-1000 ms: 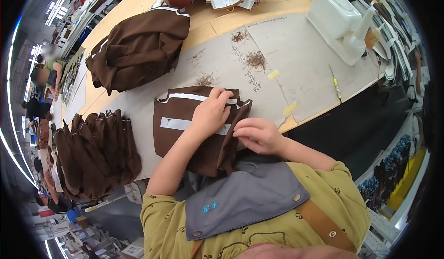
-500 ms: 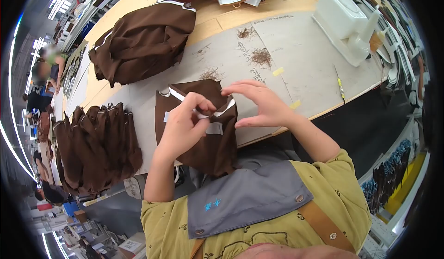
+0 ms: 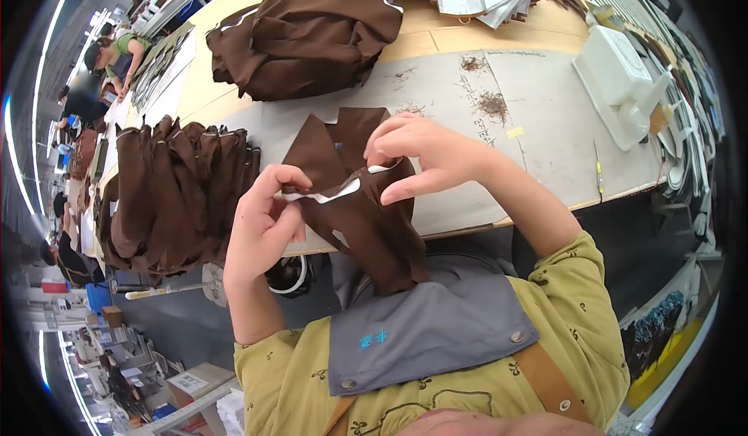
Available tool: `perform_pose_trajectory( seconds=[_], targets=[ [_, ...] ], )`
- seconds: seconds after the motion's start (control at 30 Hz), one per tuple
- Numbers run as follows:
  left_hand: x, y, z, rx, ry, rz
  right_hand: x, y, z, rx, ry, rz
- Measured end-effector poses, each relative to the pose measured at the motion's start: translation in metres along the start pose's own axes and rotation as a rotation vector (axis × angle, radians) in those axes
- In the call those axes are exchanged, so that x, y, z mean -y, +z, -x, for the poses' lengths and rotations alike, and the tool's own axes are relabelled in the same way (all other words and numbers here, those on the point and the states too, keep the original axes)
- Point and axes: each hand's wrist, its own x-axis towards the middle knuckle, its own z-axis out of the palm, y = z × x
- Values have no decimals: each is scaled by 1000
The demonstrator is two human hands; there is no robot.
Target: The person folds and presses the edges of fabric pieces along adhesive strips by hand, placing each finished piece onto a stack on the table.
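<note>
The left hand [image 3: 265, 222] is grasping the brown cloth piece [image 3: 354, 222] at its white-edged rim, thumb and fingers closing on the left side. The right hand [image 3: 428, 151] is touching the rim's other side with curled fingers, thumb spreading apart; how firmly its grip is holding cannot be told. The cloth piece is lying partly over the table [image 3: 417, 44], its lower end extending past the near edge towards the grey apron [image 3: 428, 331]. A brown cloth stack [image 3: 175, 202] is standing left of it
</note>
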Motion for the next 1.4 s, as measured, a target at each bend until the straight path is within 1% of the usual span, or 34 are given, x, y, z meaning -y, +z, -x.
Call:
perform_pose_trajectory(
  seconds=[0.03,0.07,0.13,0.17,0.2,0.27,0.33,0.4,0.43,0.47,0.53,0.57,0.63,0.67,0.73,0.83,0.97,1.03,1.07,1.13,1.17,1.23,1.4],
  targets=[
    [4,-7,0,7,-45,-128,4,2,0,-36,-18,-75],
    [3,-9,-2,0,-45,-123,8,3,-1,-27,-20,-75],
    [-3,-13,-5,57,491,-861,18,5,-1,-54,33,-3],
    [-8,-14,0,98,374,-879,22,6,-3,-49,34,0],
    [-12,-12,-1,95,375,-875,27,7,-4,-41,22,19],
    [-18,-1,-6,147,487,-773,34,11,-5,-26,8,40],
    [-14,8,-13,172,456,-719,40,15,-7,-67,-47,64],
    [-1,12,-22,289,508,-583,40,16,-8,-90,-60,87],
    [2,13,-24,306,468,-500,41,16,-7,-120,-68,107],
    [0,13,-24,307,471,-497,43,15,-6,-119,-66,110],
    [-4,13,-22,289,440,-476,49,13,-4,-195,-56,213],
    [-2,15,-21,291,439,-473,50,12,-2,-193,-52,213],
    [5,19,-18,169,466,-397,52,13,0,-208,-37,224],
    [4,22,-16,166,464,-396,54,13,1,-206,-38,222],
    [1,26,-11,-2,326,-401,59,16,1,-267,43,252],
    [3,29,-8,-68,358,-429,64,21,3,-300,67,225],
    [5,29,-6,-61,369,-400,66,28,3,-343,123,173],
    [8,29,-6,-21,359,-301,61,34,4,-424,195,111],
    [11,29,-7,-21,359,-299,63,34,4,-423,197,112],
    [19,28,-9,35,365,-126,67,31,5,-391,215,78],
    [19,29,-8,33,363,-124,67,31,5,-388,216,77],
    [17,30,-5,60,293,-125,67,32,7,-378,241,34],
    [17,31,-7,58,308,-155,63,32,8,-345,264,-24]
  ],
)
